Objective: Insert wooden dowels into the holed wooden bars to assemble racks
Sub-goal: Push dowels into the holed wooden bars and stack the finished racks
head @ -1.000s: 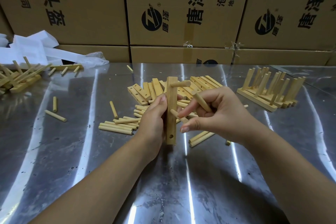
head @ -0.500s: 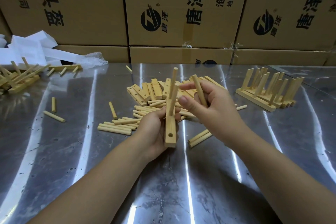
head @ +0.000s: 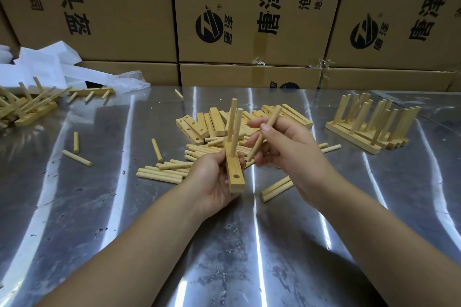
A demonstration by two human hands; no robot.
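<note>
Bar: your left hand [head: 216, 177] is clamped around a holed bar [head: 234, 172], held above the counter [head: 104, 207] with its near end toward you.
Pegs in place: two dowels [head: 234, 127] stand in the bar's far holes; one hole [head: 236, 177] near the close end is empty.
Grip, right: your right hand [head: 289, 147] pinches a loose dowel [head: 264, 133] between thumb and fingers, tilted, its lower tip just beside the bar.
Doing it well: bring the tip down to the empty hole, square the dowel to the bar face, then press straight; I judge a slant would jam it.
Supply: spare dowels [head: 162, 173] and bars [head: 199, 126] lie heaped just behind your hands.
Finished work: racks [head: 369, 129] stand at the right, well apart.
Obstacles: the two standing dowels crowd your fingers; stray dowels [head: 277, 188] lie under your right wrist.
</note>
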